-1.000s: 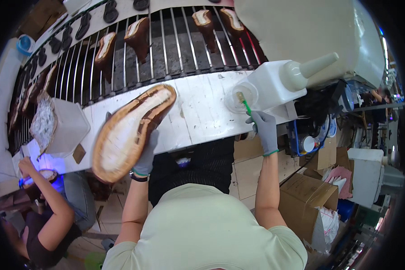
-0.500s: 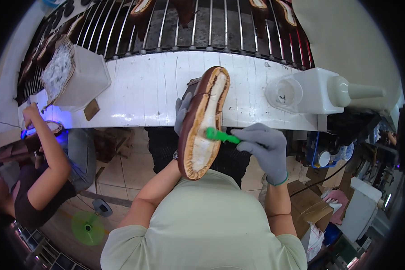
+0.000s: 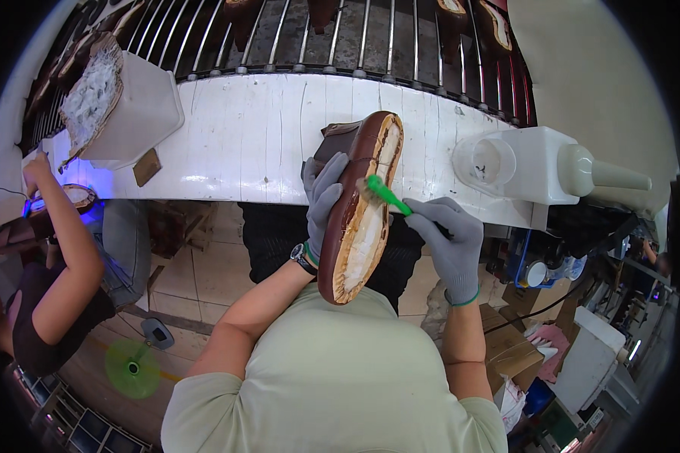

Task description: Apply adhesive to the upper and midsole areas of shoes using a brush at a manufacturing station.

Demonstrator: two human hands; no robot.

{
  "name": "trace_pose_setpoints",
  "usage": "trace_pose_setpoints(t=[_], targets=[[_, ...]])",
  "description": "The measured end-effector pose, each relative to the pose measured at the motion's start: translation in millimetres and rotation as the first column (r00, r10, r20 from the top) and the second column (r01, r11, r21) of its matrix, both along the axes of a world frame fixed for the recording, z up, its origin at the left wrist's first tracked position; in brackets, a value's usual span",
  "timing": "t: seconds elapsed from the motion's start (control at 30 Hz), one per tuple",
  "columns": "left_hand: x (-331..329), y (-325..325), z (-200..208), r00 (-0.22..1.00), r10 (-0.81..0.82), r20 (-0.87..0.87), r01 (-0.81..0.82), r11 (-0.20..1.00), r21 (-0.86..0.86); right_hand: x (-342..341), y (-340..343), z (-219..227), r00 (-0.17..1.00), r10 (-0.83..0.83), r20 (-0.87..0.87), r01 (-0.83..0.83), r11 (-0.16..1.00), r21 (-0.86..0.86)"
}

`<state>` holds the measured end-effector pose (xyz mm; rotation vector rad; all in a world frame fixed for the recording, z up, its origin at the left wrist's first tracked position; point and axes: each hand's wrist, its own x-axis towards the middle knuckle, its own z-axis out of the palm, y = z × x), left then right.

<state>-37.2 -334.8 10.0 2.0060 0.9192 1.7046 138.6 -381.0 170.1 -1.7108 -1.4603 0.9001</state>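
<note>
My left hand [image 3: 326, 198], in a grey glove, is wrapped round the side of a dark brown shoe upper [image 3: 347, 204]. Its underside faces up toward me, showing a pale middle and a tan, pleated rim. In my gloved right hand [image 3: 449, 240] is the handle of a green brush [image 3: 386, 195]. The brush head rests against the underside, near the middle of its length, and the bristles are partly hidden. The toe end points toward my body, while the shaft opening lies over the bench.
A white bench [image 3: 242, 143] runs in front of me, with a metal roller rack [image 3: 363, 41] carrying several shoes beyond it. A white tub [image 3: 147, 113] stands left, a white plastic container [image 3: 540, 166] right. A co-worker's arm [image 3: 72, 241] reaches in at far left.
The shoe has turned slightly and shifted right, showing more of its brown side and my left hand. The brush has moved up along the underside toward the far end.
</note>
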Motion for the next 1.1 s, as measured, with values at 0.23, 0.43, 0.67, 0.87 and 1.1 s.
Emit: trace_pose_setpoints(t=[0.23, 0.43, 0.67, 0.87, 1.1], targets=[[4.2, -0.1, 1.4, 0.996, 0.064, -0.065, -0.06, 0.996, 0.068, 14.6, 25.2, -20.3, 0.996, -0.055, 0.069, 0.056, 0.998, -0.018], [13.8, 0.1, 13.7, 0.997, 0.061, -0.036, -0.059, 0.997, 0.051, 32.9, 51.0, -47.6, 0.984, -0.134, 0.116, 0.127, 0.99, 0.066], [12.8, -3.0, 17.8, 0.998, 0.037, -0.049, -0.039, 0.999, -0.032, 44.5, 54.6, -36.2, 0.989, -0.084, 0.12, 0.083, 0.996, 0.015], [8.0, 1.7, 12.7, 0.997, 0.043, -0.059, -0.039, 0.997, 0.072, 43.1, 35.7, -16.1, 0.982, 0.114, -0.148, -0.143, 0.97, -0.196], [19.4, 1.8, 27.4, 0.994, 0.109, -0.013, -0.108, 0.993, 0.037, 42.5, 60.1, -47.5, 0.981, -0.176, 0.079, 0.179, 0.984, -0.025]])
